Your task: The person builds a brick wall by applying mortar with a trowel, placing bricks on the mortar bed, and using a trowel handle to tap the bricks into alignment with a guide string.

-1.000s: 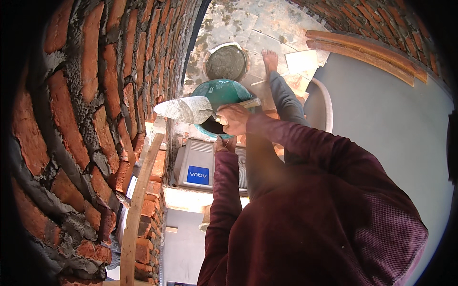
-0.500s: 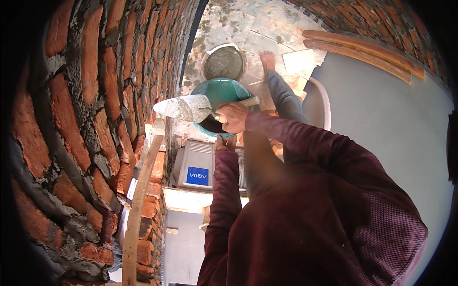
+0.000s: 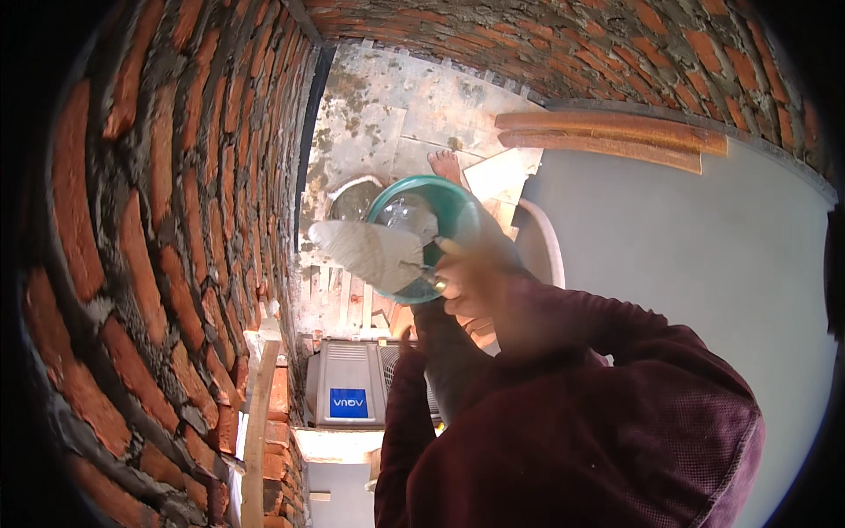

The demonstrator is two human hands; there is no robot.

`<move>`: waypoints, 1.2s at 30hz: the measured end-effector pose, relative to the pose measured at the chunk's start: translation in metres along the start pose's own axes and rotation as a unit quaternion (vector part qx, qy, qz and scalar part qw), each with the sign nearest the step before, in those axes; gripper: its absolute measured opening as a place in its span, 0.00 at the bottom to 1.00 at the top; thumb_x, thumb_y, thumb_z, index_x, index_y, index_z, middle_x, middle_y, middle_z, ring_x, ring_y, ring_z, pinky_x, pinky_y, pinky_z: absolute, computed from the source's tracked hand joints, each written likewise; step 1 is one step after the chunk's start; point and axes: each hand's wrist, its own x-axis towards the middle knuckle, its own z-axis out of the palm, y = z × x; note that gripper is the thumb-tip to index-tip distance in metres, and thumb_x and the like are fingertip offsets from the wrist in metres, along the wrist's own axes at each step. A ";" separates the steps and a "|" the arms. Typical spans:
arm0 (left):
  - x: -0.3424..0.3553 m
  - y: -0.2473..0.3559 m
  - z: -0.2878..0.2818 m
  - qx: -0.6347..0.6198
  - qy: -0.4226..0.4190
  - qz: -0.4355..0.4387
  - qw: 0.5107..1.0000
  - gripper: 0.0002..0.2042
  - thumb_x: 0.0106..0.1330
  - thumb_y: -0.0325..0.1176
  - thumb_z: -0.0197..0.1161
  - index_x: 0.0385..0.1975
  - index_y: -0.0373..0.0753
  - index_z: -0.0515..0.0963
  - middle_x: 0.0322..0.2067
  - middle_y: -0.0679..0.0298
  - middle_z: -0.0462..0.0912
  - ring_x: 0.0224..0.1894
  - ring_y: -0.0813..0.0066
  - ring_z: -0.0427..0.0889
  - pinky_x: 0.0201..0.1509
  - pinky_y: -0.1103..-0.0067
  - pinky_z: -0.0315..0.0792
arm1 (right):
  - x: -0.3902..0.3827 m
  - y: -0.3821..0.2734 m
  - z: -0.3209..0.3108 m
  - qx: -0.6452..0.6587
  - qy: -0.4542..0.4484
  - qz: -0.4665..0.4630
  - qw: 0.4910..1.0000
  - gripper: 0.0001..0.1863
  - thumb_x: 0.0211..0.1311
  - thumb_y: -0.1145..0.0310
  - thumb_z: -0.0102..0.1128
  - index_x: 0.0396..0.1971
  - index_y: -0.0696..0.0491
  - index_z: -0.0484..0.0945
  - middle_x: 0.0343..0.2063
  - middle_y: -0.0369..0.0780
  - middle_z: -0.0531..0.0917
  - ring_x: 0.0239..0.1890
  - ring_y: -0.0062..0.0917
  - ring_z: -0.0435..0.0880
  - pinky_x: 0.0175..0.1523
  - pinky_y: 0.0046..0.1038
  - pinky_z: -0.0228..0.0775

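Note:
A trowel (image 3: 374, 253) with a broad blade coated in grey mortar is in my right hand (image 3: 468, 283), whose fingers are closed round its handle. The blade points left, across the teal bucket (image 3: 475, 231). That hand is at the bucket's right side, blurred; whether it also grips the rim I cannot tell. Inside the bucket is something greyish and shiny. My left hand (image 3: 407, 341) is just below the bucket, dark and mostly hidden, its fingers hard to make out. Behind the bucket a round container of mortar (image 3: 354, 201) is partly covered.
A rough brick wall (image 3: 167, 264) rises close on the left; another (image 3: 616, 53) stands at the back. A grey boxy unit (image 3: 341, 368) with a blue label lies below the bucket. Wooden planks (image 3: 607, 139) lie back right, and an upright wooden batten (image 3: 259, 431) stands lower left. A bare foot (image 3: 444, 165) is beyond the bucket.
The view has shifted. Against the floor, the bucket has moved right and now shows more of its inside, overlapping the mortar container. The trowel stays in my right hand; my left hand is lower, below the bucket.

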 end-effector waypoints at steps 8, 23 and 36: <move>-0.005 0.066 0.058 0.110 -0.084 -0.090 0.986 0.48 0.56 0.51 0.67 0.73 0.50 0.44 0.68 0.42 0.52 0.67 0.39 0.56 0.71 0.56 0.53 | 0.073 0.219 -0.054 -0.091 0.142 -0.083 0.982 0.13 0.40 0.71 0.62 0.31 0.55 0.78 0.33 0.49 0.79 0.42 0.44 0.79 0.50 0.38 0.71; 0.030 0.114 0.074 0.215 0.018 -0.062 0.974 0.25 0.59 0.44 0.60 0.55 0.39 0.74 0.62 0.46 0.67 0.64 0.44 0.63 0.68 0.57 0.59 | 0.181 0.373 -0.162 -0.311 0.254 0.023 0.916 0.19 0.45 0.71 0.65 0.42 0.54 0.80 0.40 0.47 0.82 0.44 0.39 0.80 0.53 0.34 0.72; 0.032 0.130 0.068 0.219 0.028 -0.092 0.971 0.23 0.59 0.44 0.59 0.54 0.42 0.76 0.64 0.51 0.66 0.66 0.49 0.63 0.69 0.60 0.58 | 0.322 0.208 0.120 0.434 0.169 0.127 0.876 0.15 0.54 0.70 0.68 0.43 0.56 0.80 0.34 0.37 0.84 0.37 0.20 0.79 0.44 0.25 0.72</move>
